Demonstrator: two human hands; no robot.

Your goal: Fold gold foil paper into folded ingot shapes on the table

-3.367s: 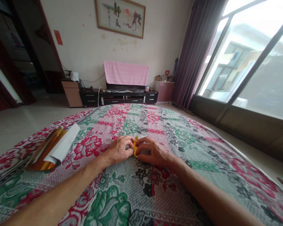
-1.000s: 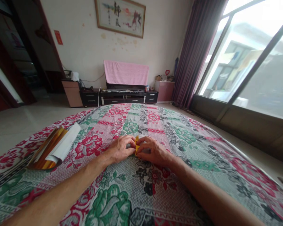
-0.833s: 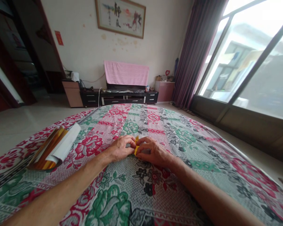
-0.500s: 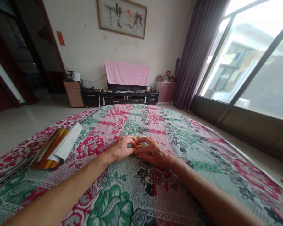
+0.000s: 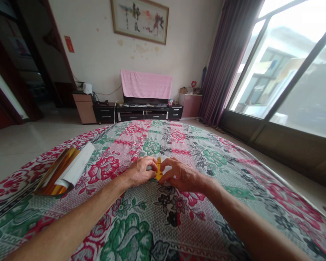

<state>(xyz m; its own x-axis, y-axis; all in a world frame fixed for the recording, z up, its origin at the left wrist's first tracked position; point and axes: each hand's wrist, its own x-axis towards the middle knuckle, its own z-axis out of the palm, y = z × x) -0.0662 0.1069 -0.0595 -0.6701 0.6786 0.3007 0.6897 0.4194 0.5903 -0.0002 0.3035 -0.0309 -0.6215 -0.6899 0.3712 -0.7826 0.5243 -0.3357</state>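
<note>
Between my hands, at the middle of the table, is a small piece of folded gold paper (image 5: 159, 169). My left hand (image 5: 141, 170) is closed on its left edge, thumb and fingers pinched together. From the other side my right hand (image 5: 178, 174) curves toward it, with thumb and index fingertips at its right edge. The fingers partly cover the paper, so its full shape is hidden. Under both hands lies a flowered tablecloth (image 5: 130, 235) in red, green, grey and white.
To the left, a curled stack of gold sheets (image 5: 62, 170) lies with a rolled white sheet (image 5: 77, 166) on it. Beyond the table stand a low black cabinet (image 5: 143, 115) and a screen covered by a pink cloth (image 5: 146, 85). A purple curtain (image 5: 222, 61) and windows are at right.
My right hand has moved slightly right and its fingers have parted more from the left hand, so more of the gold paper shows. My left hand stays in place.
</note>
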